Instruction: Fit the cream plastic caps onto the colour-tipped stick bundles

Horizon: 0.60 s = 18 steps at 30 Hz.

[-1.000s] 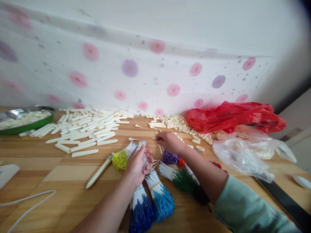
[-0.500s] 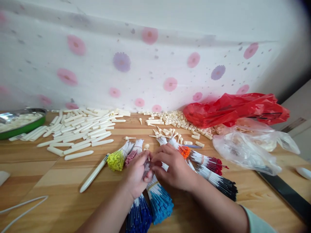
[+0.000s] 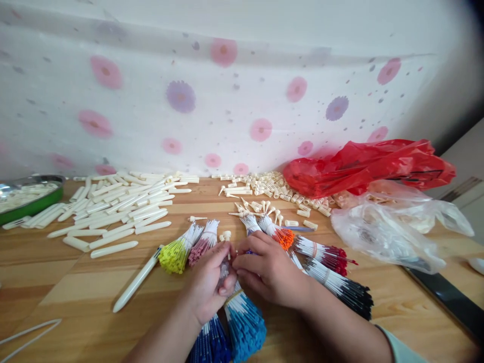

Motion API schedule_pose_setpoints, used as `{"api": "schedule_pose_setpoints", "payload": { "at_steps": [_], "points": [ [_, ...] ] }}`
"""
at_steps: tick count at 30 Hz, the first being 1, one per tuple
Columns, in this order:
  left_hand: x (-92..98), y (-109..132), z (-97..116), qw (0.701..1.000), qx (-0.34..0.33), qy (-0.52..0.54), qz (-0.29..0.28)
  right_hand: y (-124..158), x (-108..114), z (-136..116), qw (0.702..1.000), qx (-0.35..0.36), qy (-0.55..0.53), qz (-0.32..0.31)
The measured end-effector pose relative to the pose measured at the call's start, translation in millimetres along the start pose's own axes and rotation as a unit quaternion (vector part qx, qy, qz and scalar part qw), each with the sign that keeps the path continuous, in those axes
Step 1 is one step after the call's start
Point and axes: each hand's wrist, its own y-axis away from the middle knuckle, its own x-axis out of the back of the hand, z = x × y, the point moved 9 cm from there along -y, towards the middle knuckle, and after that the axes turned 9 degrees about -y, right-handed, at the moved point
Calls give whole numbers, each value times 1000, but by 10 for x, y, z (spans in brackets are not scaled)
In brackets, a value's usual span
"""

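My left hand is closed, with thumb and forefinger pinched at a small cream plastic pen part that shows above the fingertips. Greyish, see-through small bits lie in its palm. Touching its fingertips from the right, my right hand has its fingers bent together; what they pinch is hidden. Under and around the hands lie banded bundles of thin pen refills: light blue, dark blue, yellow-green, pink, orange, dark red and black.
White pen barrels are heaped at the left, near a green-rimmed bowl. One assembled-looking pen lies closer. Small cream parts spread at the back, beside a red plastic bag and a clear bag.
The view has shifted slightly, so the table things sit a little farther left and lower. Both hands stay together, with the right fingers slightly changed at the left fingertips.
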Motion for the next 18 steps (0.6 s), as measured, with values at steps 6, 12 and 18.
{"api": "schedule_pose_setpoints", "payload": {
  "at_steps": [6, 12, 18],
  "points": [
    [-118, 45, 48, 974, -52, -213, -52, 144, 333, 481, 926, -142, -282, 206],
    [-129, 93, 174, 907, -117, -403, -32, 193, 215, 649, 865, -206, -407, 206],
    [-150, 130, 310, 857, -148, -493, -4, 104, 318, 494, 932, -137, -289, 173]
  ]
}}
